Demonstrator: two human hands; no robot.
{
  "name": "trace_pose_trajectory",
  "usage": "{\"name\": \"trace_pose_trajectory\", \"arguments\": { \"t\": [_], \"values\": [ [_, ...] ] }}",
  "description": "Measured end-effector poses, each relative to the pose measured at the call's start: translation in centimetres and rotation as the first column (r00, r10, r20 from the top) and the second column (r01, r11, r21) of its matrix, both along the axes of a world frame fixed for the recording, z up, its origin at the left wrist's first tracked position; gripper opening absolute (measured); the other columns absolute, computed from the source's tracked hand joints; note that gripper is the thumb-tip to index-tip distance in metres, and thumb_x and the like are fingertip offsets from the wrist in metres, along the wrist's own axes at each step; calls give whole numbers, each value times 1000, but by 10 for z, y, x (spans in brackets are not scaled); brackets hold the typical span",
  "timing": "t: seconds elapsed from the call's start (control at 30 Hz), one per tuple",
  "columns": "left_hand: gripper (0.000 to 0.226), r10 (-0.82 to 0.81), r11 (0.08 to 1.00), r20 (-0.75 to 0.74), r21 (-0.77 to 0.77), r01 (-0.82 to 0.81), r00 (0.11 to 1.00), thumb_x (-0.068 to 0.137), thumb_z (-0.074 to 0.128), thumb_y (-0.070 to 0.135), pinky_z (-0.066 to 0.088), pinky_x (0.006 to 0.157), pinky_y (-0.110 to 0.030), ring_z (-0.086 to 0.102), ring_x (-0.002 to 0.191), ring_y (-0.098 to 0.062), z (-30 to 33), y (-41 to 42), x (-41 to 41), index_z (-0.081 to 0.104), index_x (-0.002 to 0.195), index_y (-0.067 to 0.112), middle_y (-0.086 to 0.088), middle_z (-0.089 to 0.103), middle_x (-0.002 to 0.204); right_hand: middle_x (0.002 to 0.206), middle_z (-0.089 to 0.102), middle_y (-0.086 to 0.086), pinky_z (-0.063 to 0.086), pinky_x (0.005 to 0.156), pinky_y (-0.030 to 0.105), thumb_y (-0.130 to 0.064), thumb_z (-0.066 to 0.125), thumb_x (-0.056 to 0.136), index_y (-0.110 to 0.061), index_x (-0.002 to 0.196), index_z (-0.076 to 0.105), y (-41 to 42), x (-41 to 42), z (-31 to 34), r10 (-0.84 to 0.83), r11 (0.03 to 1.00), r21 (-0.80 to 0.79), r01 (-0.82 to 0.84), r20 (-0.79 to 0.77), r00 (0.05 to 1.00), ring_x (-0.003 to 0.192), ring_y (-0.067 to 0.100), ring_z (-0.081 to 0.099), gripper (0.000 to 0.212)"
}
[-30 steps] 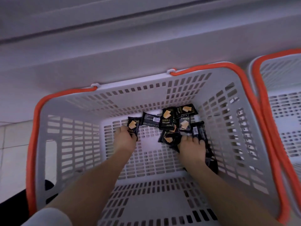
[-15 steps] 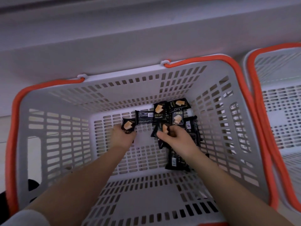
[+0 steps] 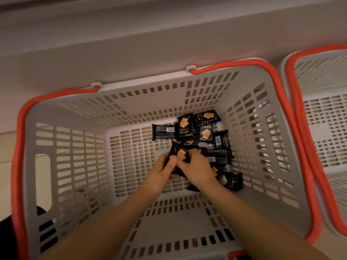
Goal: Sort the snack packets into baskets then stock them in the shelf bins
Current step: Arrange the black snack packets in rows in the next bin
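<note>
Both my arms reach down into a deep grey slotted basket (image 3: 75,147) with orange handles. On its floor, toward the far right corner, lie several black snack packets (image 3: 185,127) printed with orange crackers. My left hand (image 3: 161,171) and my right hand (image 3: 197,166) meet in the middle of the floor, both closed around black packets (image 3: 180,152) held between them. More black packets (image 3: 231,182) lie to the right of my right wrist, partly hidden by it.
A second grey basket (image 3: 323,128) with orange handles stands tight against the right side. A pale wall or cabinet face (image 3: 150,44) runs behind both baskets. Tiled floor (image 3: 7,147) shows at the left.
My left hand has carried its packet from the left part of the floor rightward to meet my right hand. The right hand has gathered packets toward the centre. The view has drifted down and left.
</note>
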State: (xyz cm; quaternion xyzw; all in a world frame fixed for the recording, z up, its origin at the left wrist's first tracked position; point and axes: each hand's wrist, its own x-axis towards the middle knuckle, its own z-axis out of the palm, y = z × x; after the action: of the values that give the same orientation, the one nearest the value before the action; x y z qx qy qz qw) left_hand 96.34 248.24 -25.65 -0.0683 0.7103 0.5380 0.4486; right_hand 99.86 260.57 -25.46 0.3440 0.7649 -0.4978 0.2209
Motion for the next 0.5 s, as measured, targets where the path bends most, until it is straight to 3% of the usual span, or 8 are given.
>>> {"name": "trace_pose_trajectory", "arguments": {
  "t": [0.13,0.2,0.27,0.37,0.5],
  "values": [
    [26,-65,998,-41,-24,64,997,91,54,26,52,72,-16,60,92,2,-4,-8,-7,46,116,31,10,59,108,95,63,8,39,61,21,-42,31,99,-7,107,59,3,-3,4,95,995,7,-95,-34,995,79,15,54,46],
    [28,-96,992,-66,-89,90,993,91,57,25,51,81,-23,61,99,-8,-6,-16,-12,49,118,29,5,61,111,105,63,13,44,75,30,-30,34,101,-7,116,58,14,-1,1,227,968,113,-224,-18,974,92,23,58,37],
    [27,-138,978,-78,-169,124,987,90,59,23,50,86,-28,61,103,-15,-9,-25,-16,54,116,24,2,63,112,119,56,13,47,83,36,-12,43,97,-11,128,52,29,5,-7,433,851,284,-442,95,896,108,28,54,32],
    [30,-278,911,-101,-344,229,955,89,62,26,49,74,-24,61,96,-16,-17,-38,-21,55,116,15,2,63,107,127,49,12,47,92,42,-10,53,91,-10,133,44,49,15,-18,635,671,256,-695,284,718,121,29,42,43],
    [32,-370,822,-84,-493,284,925,86,63,35,38,51,-14,57,76,-12,-23,-51,-22,54,107,12,0,60,94,124,51,12,48,90,43,-19,59,88,-13,134,39,53,21,-22,764,544,163,-823,310,566,119,30,41,50]
  ]
}}
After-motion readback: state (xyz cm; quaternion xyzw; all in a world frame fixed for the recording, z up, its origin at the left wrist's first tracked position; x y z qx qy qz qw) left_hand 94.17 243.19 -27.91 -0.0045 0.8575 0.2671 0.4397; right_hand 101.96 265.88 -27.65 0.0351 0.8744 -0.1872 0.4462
